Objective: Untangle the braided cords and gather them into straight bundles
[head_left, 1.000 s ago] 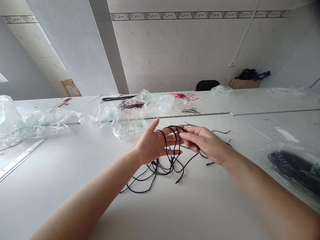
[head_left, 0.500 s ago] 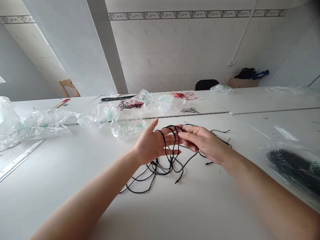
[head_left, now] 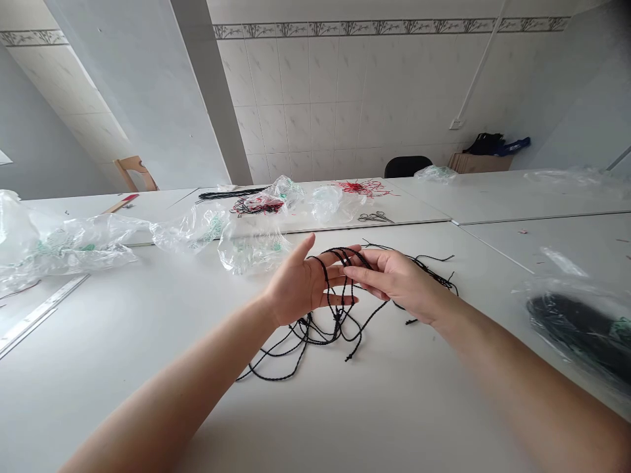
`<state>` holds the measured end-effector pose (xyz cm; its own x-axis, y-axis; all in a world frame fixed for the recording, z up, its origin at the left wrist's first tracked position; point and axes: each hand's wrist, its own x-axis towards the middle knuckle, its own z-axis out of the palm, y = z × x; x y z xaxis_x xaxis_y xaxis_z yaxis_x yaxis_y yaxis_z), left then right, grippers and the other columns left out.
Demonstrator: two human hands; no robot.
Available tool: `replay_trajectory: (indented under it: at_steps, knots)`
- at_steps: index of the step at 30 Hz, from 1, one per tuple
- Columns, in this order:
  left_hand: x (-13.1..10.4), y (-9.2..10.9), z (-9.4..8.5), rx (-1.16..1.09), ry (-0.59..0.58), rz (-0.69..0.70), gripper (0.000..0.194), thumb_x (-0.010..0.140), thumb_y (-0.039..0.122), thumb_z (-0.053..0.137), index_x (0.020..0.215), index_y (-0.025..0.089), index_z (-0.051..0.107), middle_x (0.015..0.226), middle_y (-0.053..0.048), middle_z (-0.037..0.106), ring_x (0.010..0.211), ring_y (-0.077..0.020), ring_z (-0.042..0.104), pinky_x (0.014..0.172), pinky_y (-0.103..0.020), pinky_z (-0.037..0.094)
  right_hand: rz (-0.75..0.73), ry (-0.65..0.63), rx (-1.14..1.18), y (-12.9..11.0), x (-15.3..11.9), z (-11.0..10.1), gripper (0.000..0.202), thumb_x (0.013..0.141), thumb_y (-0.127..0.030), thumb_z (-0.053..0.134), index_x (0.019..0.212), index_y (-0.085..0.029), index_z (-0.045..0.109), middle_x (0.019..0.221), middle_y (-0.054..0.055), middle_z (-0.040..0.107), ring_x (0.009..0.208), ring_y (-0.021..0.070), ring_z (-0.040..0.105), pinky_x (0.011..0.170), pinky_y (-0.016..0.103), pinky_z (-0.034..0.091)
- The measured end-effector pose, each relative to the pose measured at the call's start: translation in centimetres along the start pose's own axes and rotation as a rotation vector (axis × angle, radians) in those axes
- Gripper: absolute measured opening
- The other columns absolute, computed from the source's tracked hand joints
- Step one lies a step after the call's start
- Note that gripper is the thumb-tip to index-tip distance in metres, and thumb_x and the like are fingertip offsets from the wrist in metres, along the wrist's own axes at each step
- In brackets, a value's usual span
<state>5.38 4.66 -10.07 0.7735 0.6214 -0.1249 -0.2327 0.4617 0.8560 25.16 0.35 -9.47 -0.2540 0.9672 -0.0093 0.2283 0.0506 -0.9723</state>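
the white counter (head_left: 148, 341) fills the lower view, with a second counter (head_left: 419, 210) butted against its far edge and a tiled wall (head_left: 345, 98) behind. crumpled clear plastic bags (head_left: 73, 243) sprawl along the left and middle of the far edge, and another clear bag holding dark cord (head_left: 582, 328) lies at the right. a wooden chair (head_left: 133, 172) stands far left and a black chair back (head_left: 407, 166) shows past the second counter. a metal ruler (head_left: 39, 312) lies at the left edge.

the left hand (head_left: 300, 286) is held up over the middle of the counter, palm facing right, fingers spread and straight; its grip is open, clamping nothing. several loops of black twisted cord (head_left: 315, 332) drape over its fingers and hang down to the counter, where the slack lies in a loose tangle just below and between both hands, with loose ends trailing to the right.

the right hand (head_left: 404, 282) meets the left from the right, its fingertips (head_left: 362, 272) touching the strands at the left hand's fingers; the fingers are partly curled around the cord, though whether they pinch it tight cannot be told.

on the second counter lie a red thread tangle (head_left: 362, 189), a pair of scissors (head_left: 375, 217) and a small red-and-black cord bundle (head_left: 256, 207).
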Motion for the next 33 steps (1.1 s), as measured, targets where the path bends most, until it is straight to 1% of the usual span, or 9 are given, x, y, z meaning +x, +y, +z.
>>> replay_trajectory:
  at_steps: [3, 6, 8, 10, 15, 19, 22, 26, 33]
  knots:
    - [-0.09, -0.02, 0.35, 0.045, 0.01, 0.018, 0.06, 0.099, 0.063, 0.038, 0.13, 0.02, 0.067, 0.124, -0.014, 0.067, 0.12, -0.0307, 0.054, 0.098, -0.047, 0.046, 0.003, -0.008, 0.004, -0.04, -0.04, 0.05, 0.031, 0.091, -0.047, 0.065, 0.106, -0.021, 0.069, 0.069, -0.005, 0.042, 0.058, 0.0093, 0.034, 0.054, 0.026, 0.028]
    - [-0.23, -0.12, 0.62, 0.112, 0.053, 0.051, 0.039, 0.098, 0.047, 0.056, 0.128, 0.024, 0.068, 0.124, -0.011, 0.066, 0.117, -0.0281, 0.057, 0.095, -0.043, 0.049, 0.0, -0.017, 0.037, -0.09, -0.04, 0.1, 0.029, 0.09, -0.046, 0.067, 0.103, -0.02, 0.069, 0.071, -0.005, 0.041, 0.059, 0.009, 0.032, 0.053, 0.026, 0.026]
    - [-0.29, -0.21, 0.67, 0.144, 0.08, 0.065, 0.036, 0.097, 0.04, 0.06, 0.129, 0.026, 0.068, 0.127, -0.01, 0.064, 0.117, -0.0274, 0.058, 0.096, -0.043, 0.049, -0.01, -0.026, 0.043, -0.05, -0.02, 0.11, 0.029, 0.09, -0.047, 0.067, 0.103, -0.021, 0.069, 0.07, -0.005, 0.039, 0.059, 0.0092, 0.031, 0.052, 0.026, 0.024]
    - [-0.31, -0.29, 0.63, 0.158, 0.092, 0.071, 0.035, 0.098, 0.038, 0.06, 0.13, 0.025, 0.067, 0.13, -0.011, 0.063, 0.119, -0.028, 0.057, 0.097, -0.043, 0.049, -0.019, -0.029, 0.032, 0.05, 0.02, 0.09, 0.029, 0.09, -0.047, 0.066, 0.102, -0.021, 0.069, 0.068, -0.005, 0.038, 0.058, 0.0093, 0.03, 0.052, 0.026, 0.024]
    - [-0.13, -0.32, 0.61, 0.095, 0.103, 0.071, 0.03, 0.1, 0.031, 0.055, 0.124, 0.021, 0.069, 0.127, -0.013, 0.064, 0.123, -0.0302, 0.057, 0.097, -0.047, 0.049, -0.037, 0.014, 0.05, 0.33, 0.19, -0.12, 0.029, 0.089, -0.048, 0.067, 0.099, -0.021, 0.068, 0.076, -0.003, 0.047, 0.06, 0.0097, 0.034, 0.054, 0.027, 0.027]
    - [0.01, -0.22, 0.75, 0.019, 0.098, 0.078, 0.031, 0.095, 0.019, 0.053, 0.122, 0.021, 0.067, 0.122, -0.012, 0.068, 0.122, -0.0294, 0.058, 0.101, -0.049, 0.047, -0.036, 0.033, 0.063, 0.33, 0.2, -0.2, 0.029, 0.09, -0.049, 0.065, 0.099, -0.022, 0.069, 0.072, -0.004, 0.043, 0.06, 0.0103, 0.033, 0.054, 0.027, 0.027]
    - [0.04, -0.22, 0.77, 0.01, 0.067, 0.061, 0.028, 0.094, 0.022, 0.052, 0.115, 0.019, 0.069, 0.122, -0.013, 0.068, 0.126, -0.0307, 0.055, 0.103, -0.049, 0.044, -0.029, 0.039, 0.07, 0.28, 0.17, -0.16, 0.029, 0.09, -0.049, 0.066, 0.104, -0.023, 0.071, 0.073, -0.003, 0.043, 0.06, 0.0108, 0.032, 0.054, 0.027, 0.027]
    - [0.02, -0.37, 0.82, 0.07, 0.091, 0.072, 0.022, 0.095, 0.029, 0.058, 0.109, 0.017, 0.071, 0.119, -0.013, 0.067, 0.125, -0.0315, 0.055, 0.101, -0.047, 0.046, -0.027, 0.022, 0.06, 0.31, 0.23, -0.16, 0.031, 0.09, -0.052, 0.065, 0.099, -0.023, 0.072, 0.072, -0.002, 0.044, 0.06, 0.0112, 0.033, 0.055, 0.027, 0.028]
    - [0.07, -0.74, 0.67, 0.109, 0.121, 0.103, 0.016, 0.097, 0.028, 0.064, 0.105, 0.017, 0.071, 0.112, -0.011, 0.064, 0.115, -0.0273, 0.06, 0.095, -0.043, 0.051, -0.04, 0.001, 0.065, 0.58, 0.3, -0.2, 0.028, 0.091, -0.049, 0.063, 0.097, -0.023, 0.071, 0.078, -0.001, 0.05, 0.061, 0.0104, 0.033, 0.054, 0.027, 0.026]
